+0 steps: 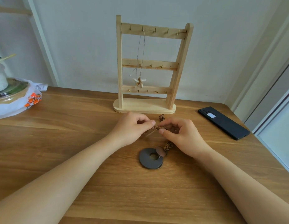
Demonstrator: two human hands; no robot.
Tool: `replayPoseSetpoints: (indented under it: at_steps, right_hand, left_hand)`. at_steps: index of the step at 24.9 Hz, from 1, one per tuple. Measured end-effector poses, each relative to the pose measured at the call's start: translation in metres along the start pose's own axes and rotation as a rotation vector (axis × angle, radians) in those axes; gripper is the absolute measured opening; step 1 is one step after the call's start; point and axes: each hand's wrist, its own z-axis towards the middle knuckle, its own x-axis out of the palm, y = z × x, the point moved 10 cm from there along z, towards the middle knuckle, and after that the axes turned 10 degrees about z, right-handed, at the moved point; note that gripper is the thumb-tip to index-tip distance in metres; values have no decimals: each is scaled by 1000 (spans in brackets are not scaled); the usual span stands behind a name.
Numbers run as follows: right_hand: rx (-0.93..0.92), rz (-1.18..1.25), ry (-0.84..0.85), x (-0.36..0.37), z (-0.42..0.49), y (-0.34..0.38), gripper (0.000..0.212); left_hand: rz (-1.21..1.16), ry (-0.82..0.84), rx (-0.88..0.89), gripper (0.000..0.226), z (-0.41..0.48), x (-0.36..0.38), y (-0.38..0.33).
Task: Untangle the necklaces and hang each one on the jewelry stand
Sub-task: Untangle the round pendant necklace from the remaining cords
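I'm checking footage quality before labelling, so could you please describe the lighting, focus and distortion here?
Head view: soft, even daylight, faint shadows under the left hand and right hand; the wide-angle lens makes the jewelry stand lean; the braided necklace they pinch looks slightly soft, the disc pendant crisp.

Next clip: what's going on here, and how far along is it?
A person is working on a brown braided necklace on the wooden table. The left hand and right hand both pinch its cord just in front of the jewelry stand, and its dark ring pendant lies flat nearer the camera. A starfish necklace hangs from a top-row hook. The braided one is not yet hung.
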Motion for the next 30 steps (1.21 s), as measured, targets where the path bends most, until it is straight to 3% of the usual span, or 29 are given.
replayPoseSetpoints:
  at_steps: [9,20,24,27,30]
  right_hand:
    - [28,-31,-13,-2,-1,-9,12]
    - [-10,-64,-22,-5,0,-6,15]
    - [7,-47,-44,-10,0,-7,16]
    - [28,-19,-70,-12,0,-9,14]
    - [17,-34,-94,-14,3,-6,13]
  left_hand:
    - [-451,-97,-232,18,1,-11,29]
    - [-213,269,-42,15,-4,10,6]
    - [-189,278,-43,5,-4,12,6]
    - [-251,262,-64,13,-3,13,8]
    - [-330,250,-50,1,-4,11,2]
